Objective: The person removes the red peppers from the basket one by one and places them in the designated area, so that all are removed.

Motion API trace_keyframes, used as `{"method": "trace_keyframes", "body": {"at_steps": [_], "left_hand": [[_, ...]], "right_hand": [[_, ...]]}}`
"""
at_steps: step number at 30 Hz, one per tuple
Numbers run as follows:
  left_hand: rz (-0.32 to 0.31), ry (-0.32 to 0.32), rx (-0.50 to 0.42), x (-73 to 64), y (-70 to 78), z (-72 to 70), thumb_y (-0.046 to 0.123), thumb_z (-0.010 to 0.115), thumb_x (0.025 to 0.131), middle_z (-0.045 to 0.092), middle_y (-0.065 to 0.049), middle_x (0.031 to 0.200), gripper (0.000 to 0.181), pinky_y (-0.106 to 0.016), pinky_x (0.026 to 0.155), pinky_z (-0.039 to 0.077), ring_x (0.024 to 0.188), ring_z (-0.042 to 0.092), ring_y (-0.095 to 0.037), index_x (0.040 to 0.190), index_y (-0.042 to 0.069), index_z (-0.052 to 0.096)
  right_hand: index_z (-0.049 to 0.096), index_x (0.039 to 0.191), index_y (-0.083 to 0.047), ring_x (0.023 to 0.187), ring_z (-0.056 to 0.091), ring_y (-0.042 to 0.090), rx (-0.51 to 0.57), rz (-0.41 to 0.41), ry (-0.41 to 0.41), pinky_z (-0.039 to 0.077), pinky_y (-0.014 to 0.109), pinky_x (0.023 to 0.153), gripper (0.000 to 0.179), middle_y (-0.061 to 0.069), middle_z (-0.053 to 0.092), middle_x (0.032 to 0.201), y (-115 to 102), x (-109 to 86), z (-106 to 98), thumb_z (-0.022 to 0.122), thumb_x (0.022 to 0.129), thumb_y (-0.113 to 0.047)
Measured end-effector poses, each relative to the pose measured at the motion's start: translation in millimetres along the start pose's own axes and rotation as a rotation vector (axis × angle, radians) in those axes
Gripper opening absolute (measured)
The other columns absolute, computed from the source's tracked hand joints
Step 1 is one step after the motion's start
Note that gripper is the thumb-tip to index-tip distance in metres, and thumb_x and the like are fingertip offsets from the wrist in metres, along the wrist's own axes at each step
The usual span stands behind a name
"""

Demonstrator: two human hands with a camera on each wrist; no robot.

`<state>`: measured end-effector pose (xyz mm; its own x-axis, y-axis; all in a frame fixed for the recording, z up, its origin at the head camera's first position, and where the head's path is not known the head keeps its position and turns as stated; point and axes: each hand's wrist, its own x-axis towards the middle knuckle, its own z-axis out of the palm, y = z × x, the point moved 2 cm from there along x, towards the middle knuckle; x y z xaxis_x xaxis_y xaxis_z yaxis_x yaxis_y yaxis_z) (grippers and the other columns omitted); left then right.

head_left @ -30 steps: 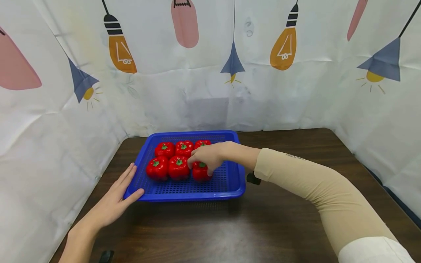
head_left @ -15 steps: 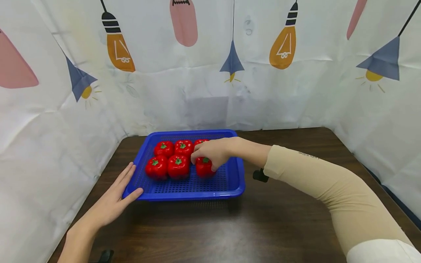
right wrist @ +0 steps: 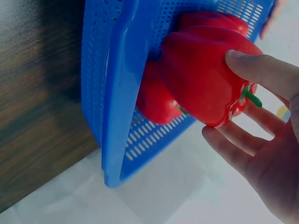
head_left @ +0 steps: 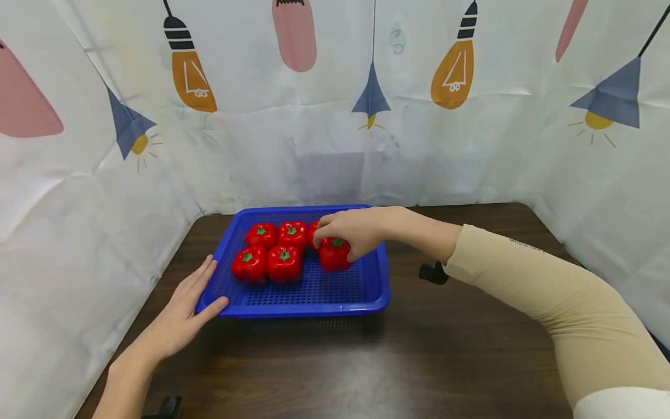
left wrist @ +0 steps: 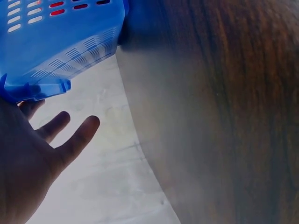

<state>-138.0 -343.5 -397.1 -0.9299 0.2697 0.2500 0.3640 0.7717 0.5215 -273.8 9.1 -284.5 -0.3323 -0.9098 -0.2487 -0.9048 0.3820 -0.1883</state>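
My right hand [head_left: 356, 230] grips a red bell pepper [head_left: 335, 256] with a green stem, near the right end of a blue plastic basket [head_left: 293, 310]. In the right wrist view the thumb and fingers hold this pepper [right wrist: 201, 74] from opposite sides, and another pepper [right wrist: 156, 95] shows behind it. Several red peppers [head_left: 284, 265] sit in two rows in the basket's left and middle; one at the back is partly hidden by my right hand. My left hand [head_left: 180, 314] rests with straight fingers on the basket's left rim. In the left wrist view its fingers are spread beside the basket [left wrist: 56, 51].
The basket stands on a dark wooden table [head_left: 335, 366] near its back edge. A white curtain [head_left: 251, 157] printed with lamps and bulbs hangs behind and at both sides. A black wrist device [head_left: 434, 273] sits under the right forearm.
My right hand has moved right and slightly back with the gripped pepper, opening a gap between it and its front-row neighbour. The left hand has stayed on the basket's rim.
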Motion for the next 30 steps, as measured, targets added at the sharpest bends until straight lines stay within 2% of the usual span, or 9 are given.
{"method": "trace_keyframes", "body": {"at_steps": [7,15,30], "left_hand": [[-0.019,-0.013,-0.012,0.2,0.8,-0.6,0.029,0.064,0.102,0.009,-0.013,0.171,0.080,-0.074,0.113,0.011,0.151,0.010,-0.050,0.165,0.008,0.019],[-0.027,-0.022,-0.013,1.3,0.6,-1.3,0.030,0.063,0.102,0.008,-0.013,0.171,0.080,-0.076,0.112,0.012,0.151,0.010,-0.050,0.165,0.007,0.018],[-0.040,-0.031,-0.012,1.1,-0.1,-0.8,0.030,0.062,0.103,0.007,-0.011,0.171,0.080,-0.075,0.112,0.012,0.151,0.010,-0.051,0.165,0.009,0.017]], "right_hand": [[0.060,0.138,-0.016,0.127,0.051,0.021,0.028,0.008,0.037,0.054,0.030,0.087,0.054,0.007,0.046,0.149,-1.9,-21.6,-10.6,0.075,0.088,-0.003],[0.060,0.139,-0.016,0.124,0.055,0.024,0.031,0.003,0.083,0.053,0.033,0.090,0.054,0.006,0.046,0.149,-0.3,-43.4,-17.8,0.076,0.088,-0.004],[0.061,0.133,-0.017,0.125,0.052,0.024,0.067,0.004,0.181,0.057,0.033,0.086,0.053,0.004,0.050,0.144,15.5,-84.9,-25.8,0.078,0.085,-0.004]]}}
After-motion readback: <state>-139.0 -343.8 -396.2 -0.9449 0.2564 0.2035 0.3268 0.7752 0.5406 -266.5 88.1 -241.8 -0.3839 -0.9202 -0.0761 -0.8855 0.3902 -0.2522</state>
